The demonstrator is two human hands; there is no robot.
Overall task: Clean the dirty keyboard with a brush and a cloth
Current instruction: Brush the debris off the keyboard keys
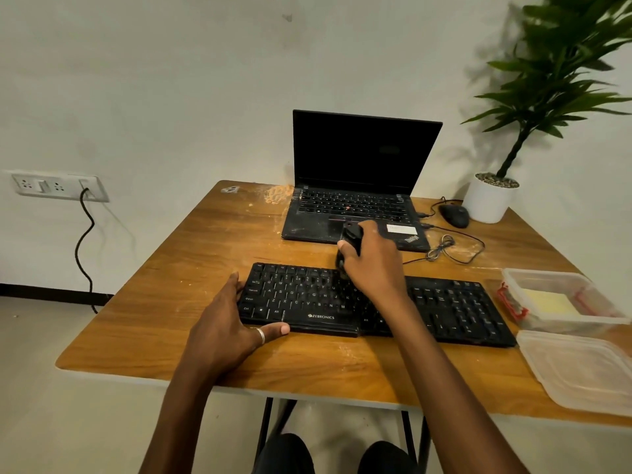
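Wooden surface [154, 285] under both forearms, which reach forward from the bottom edge of the view. The left hand [222, 323] lies flat at the near-left corner of the black keyboard [444, 309], which sits across the middle of the surface. The right hand [376, 268] is raised over the keyboard's far edge, its wrist arched and its forearm crossing the keys, hiding a band of them. Behind the keyboard stands an open laptop [359, 155] with a dark screen, and a patch of pale dust [278, 193] lies at its left. A mouse [454, 215], a loose cable [455, 248] and a white pot [487, 203] with a plant lie to the right. At the keyboard's right end sits a clear tub [513, 278] holding a folded yellow cloth [550, 302], with its lid [581, 371] nearer. The left fingers [236, 285] are released and nearly straight against the keyboard's left end, and the ringed thumb is pressed along its front edge. The right fingers [345, 249] are curled tight round a black brush [352, 236], with its lower end down on the top key rows.
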